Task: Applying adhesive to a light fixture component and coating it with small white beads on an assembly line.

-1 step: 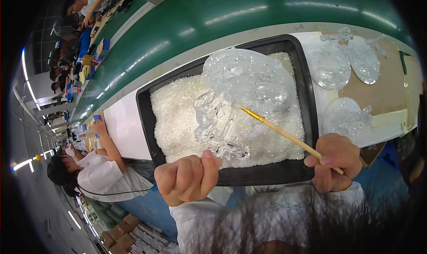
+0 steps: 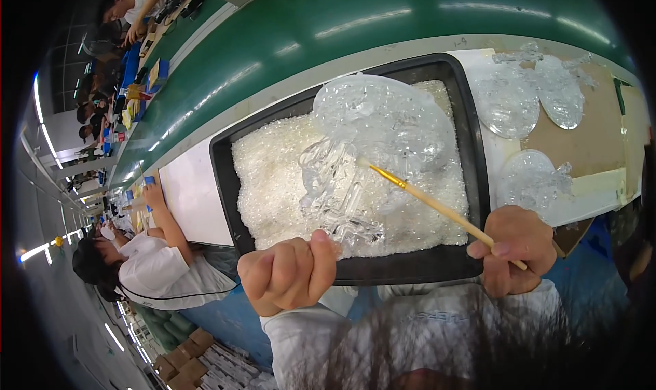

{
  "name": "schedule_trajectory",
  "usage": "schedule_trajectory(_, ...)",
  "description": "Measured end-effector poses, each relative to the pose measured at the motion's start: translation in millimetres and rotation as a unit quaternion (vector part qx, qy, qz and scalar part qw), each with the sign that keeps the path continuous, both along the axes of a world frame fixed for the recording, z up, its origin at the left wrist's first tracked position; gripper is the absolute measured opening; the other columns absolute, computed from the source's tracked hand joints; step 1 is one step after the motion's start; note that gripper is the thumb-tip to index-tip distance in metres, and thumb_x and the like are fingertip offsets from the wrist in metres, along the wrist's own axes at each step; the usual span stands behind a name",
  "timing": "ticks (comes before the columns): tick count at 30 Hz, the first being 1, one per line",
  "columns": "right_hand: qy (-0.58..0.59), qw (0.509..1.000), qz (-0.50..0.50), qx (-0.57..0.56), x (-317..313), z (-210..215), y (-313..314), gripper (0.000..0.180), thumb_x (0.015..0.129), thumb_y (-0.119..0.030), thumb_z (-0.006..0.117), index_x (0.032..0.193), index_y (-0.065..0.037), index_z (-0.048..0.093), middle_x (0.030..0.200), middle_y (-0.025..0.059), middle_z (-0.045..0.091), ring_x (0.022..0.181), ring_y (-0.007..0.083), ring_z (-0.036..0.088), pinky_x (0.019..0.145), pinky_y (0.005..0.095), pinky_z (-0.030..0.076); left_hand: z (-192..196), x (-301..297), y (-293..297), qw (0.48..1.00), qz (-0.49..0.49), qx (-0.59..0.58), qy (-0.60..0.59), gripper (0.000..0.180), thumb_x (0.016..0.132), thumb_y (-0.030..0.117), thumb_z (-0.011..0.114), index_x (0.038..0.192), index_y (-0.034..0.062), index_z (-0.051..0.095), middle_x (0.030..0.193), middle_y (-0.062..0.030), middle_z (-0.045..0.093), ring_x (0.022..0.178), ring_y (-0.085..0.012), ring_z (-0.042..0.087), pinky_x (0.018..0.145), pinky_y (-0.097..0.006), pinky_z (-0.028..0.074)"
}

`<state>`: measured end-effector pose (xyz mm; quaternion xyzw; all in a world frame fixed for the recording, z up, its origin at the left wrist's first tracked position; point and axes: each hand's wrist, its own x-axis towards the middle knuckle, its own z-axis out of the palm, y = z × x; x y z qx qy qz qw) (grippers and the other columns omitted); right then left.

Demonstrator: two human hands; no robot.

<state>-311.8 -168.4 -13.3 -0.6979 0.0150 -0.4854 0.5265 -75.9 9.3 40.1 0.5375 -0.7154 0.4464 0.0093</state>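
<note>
My left hand (image 2: 290, 270) is closed at the near end of a clear plastic ornament (image 2: 383, 117), whose wide round part extends over the tray. Moulded figures or branches seem to make up the narrower part near my fingers; their exact shape is hard to make out. Between the fingers of my right hand (image 2: 516, 250) is a thin paintbrush (image 2: 444, 209) with a pale wooden handle and gold ferrule. Its tip meets or hovers just over the ornament's middle. Below lies a black tray (image 2: 478, 158) filled with clear, glittering granules (image 2: 266, 178).
Several similar clear ornaments (image 2: 509, 103) lie on brown and white board (image 2: 574, 147) to the right. Beyond the tray runs a green work surface (image 2: 273, 69). At the left, a co-worker in a white shirt (image 2: 157, 267) sits at the same bench; more people work farther off.
</note>
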Motion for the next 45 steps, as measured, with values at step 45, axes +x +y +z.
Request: schedule_trajectory(45,-0.143,0.982,0.005,0.127,2,-10,14,0.024,0.099,-0.033,0.055,0.09,-0.012,0.049,0.079,0.0048,0.049,0.047,0.0109,0.043,0.042,0.0249,0.032,8,-10,11,0.975,0.009,0.09,0.204,0.024,0.077,0.02,0.073,0.098,0.0098,0.067,0.068,0.0043,0.057,0.071,-0.0126,0.054,0.074,-0.03,0.032)
